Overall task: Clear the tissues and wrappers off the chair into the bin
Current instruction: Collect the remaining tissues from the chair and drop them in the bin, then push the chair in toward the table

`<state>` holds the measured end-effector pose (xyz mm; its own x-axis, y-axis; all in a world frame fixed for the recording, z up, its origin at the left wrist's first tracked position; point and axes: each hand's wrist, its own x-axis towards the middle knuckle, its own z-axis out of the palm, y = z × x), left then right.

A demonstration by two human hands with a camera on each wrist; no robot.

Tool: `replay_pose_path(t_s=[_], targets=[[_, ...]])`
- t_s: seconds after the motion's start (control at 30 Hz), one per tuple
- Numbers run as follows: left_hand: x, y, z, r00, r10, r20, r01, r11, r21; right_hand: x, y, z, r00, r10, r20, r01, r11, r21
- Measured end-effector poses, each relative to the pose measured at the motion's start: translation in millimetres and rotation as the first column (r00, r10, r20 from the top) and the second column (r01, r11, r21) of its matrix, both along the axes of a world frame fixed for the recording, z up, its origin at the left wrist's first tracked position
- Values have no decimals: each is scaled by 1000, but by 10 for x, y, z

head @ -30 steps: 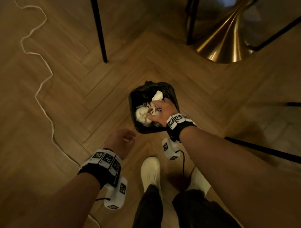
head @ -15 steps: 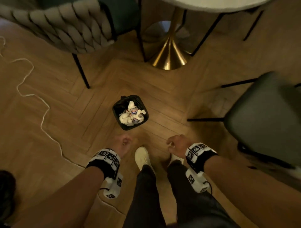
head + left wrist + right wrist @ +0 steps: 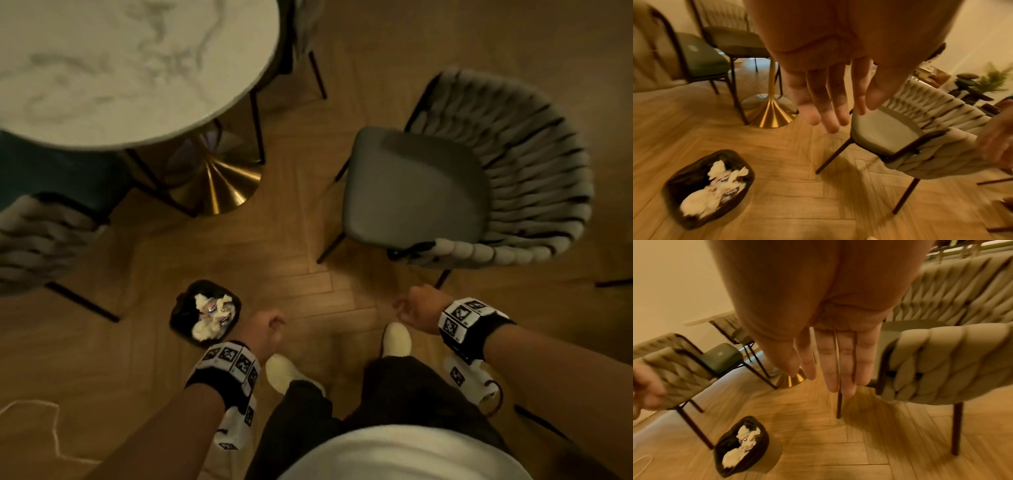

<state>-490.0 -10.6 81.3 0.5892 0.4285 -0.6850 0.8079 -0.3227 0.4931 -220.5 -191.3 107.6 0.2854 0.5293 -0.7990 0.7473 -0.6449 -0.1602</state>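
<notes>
Left hand (image 3: pixel 263 329): hung at the person's side at about 7 o'clock in the head view, holding nothing; the left wrist view showed its fingers (image 3: pixel 830 100) straight, relaxed and slightly parted.
Right hand (image 3: pixel 416 308): hung at about 5 o'clock, also holding nothing; the right wrist view showed its fingers (image 3: pixel 840 363) straight and lying close together.
Bin (image 3: pixel 181 315): stood on the wood floor just beyond the left hand, at about 8 o'clock, lined in black.
Tissues (image 3: pixel 207 330): lay crumpled white inside the bin, with wrappers (image 3: pixel 214 310) among them.
Chair (image 3: pixel 411 185): stood beyond the right hand at about 2 o'clock, its grey seat showing no litter in any view.
Table (image 3: pixel 130 68): stood farthest off, at about 11 o'clock, a round marble top on a gold base.
Progress: the clearing looked finished, with nothing visibly left to carry; the seat's rear edge under the woven back was not fully shown.
</notes>
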Motion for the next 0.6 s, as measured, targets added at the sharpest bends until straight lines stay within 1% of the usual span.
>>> replay_pose_path(t_s=[0.1,0.17,0.23,0.33,0.43,0.5,0.6], targets=[[440,-215,99,997,-77,27,76,996,43,354,-400,-2,999,-48,-2,48,999,-6],[738,-416,144,994,-108,24,108,993,38,628,-643,-57,999,-36,-22,37,999,12],[1029,-647,175,990,-140,-11,140,989,38,916,-856,-95,999,-25,-48,27,999,40],[1453,-1042,210,989,-129,-76,131,991,21,1375,-1146,-99,997,-28,-71,34,996,85],[1847,-1415,295,988,-124,-94,127,992,23,1808,-1438,-15,998,-11,-57,17,994,110],[2081,-1626,364,992,-110,-65,112,993,27,2052,-1603,93,999,3,-34,1,992,123],[2393,-1833,397,996,-81,21,81,997,16,2360,-1765,237,1000,15,-18,-12,987,163]])
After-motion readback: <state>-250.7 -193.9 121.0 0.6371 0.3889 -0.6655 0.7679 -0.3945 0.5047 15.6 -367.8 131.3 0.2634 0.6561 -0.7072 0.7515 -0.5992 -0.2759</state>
